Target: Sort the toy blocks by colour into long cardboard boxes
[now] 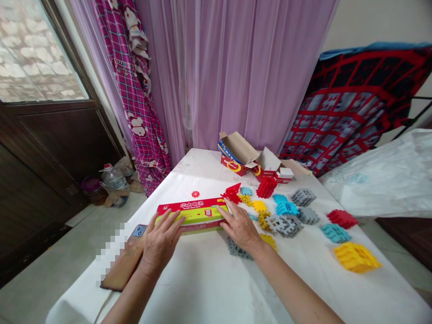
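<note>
A long red and yellow-green battery box (199,215) lies on the white-covered table, its printed side facing up. My left hand (160,243) rests on the box's left end, fingers stretched flat over the top; its thumb is hidden. At the right end, my right hand (241,225) grips the box's corner, with fingers over the top and the thumb low at the front. Just beyond the right fingertips are red notched plastic pieces (232,193). A small red disc (195,194) lies behind the box. A phone (126,261) is beside my left wrist.
Stacks of notched plastic pieces in grey (285,225), blue (286,206), red (342,218) and yellow (357,257) cover the table's right side. Opened cardboard boxes (238,150) stand at the far edge before a purple curtain (236,72). A water bottle (114,177) is on the floor, left.
</note>
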Motion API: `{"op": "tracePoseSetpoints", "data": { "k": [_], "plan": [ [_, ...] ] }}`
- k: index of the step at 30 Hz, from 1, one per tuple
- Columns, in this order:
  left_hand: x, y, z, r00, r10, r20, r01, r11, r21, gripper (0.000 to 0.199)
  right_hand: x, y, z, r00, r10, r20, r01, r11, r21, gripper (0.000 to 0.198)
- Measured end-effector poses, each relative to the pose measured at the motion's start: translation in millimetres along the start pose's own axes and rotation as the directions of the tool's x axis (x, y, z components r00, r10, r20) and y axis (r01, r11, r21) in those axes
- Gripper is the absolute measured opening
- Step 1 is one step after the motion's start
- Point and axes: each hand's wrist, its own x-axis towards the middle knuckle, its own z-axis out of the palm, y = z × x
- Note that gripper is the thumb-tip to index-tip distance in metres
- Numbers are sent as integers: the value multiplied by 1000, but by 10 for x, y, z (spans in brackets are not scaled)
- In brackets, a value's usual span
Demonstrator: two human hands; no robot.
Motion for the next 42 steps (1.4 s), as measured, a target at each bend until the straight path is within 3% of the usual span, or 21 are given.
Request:
{"op": "tracePoseSetpoints", "data": {
  "k": [5,14,19,25,28,31,34,36,38,42],
  "plan": [
    [-24,-28,57,1000,-14,12,14,998,-56,30,-39,-28,58,999,2,-40,-2,1000,10,43],
    [-34,6,133,997,7,-80,-15,996,-90,27,-56,-36,119,997,1,-83,-1,1000,5,35],
    [-67,-1,181,995,-8,-99,-8,988,-156,27,-62,-27,145,997,21,-72,-18,999,40,35],
    [-84,-25,132,996,-9,-84,-2,993,-121,26,-72,-28,130,997,28,-70,-22,996,84,36],
    [-12,-106,96,1000,-17,18,19,994,-112,35,-83,-24,82,995,56,-87,-45,992,118,40],
    [163,-231,42,974,-33,224,49,996,-68,66,-100,-2,26,983,105,-151,-83,986,148,41],
    [404,-353,-41,875,-46,482,84,995,-58,93,-131,33,-18,962,157,-222,-122,979,161,38],
    [552,-406,-99,808,-17,589,83,993,-85,98,-165,61,-36,951,179,-253,-140,976,165,37],
    [660,-424,-146,788,20,615,63,992,-113,97,-212,93,-46,942,196,-271,-153,973,172,35],
    [702,-399,-163,803,65,592,20,991,-134,94,-333,162,-59,920,230,-316,-172,964,200,35]
  ]
}}
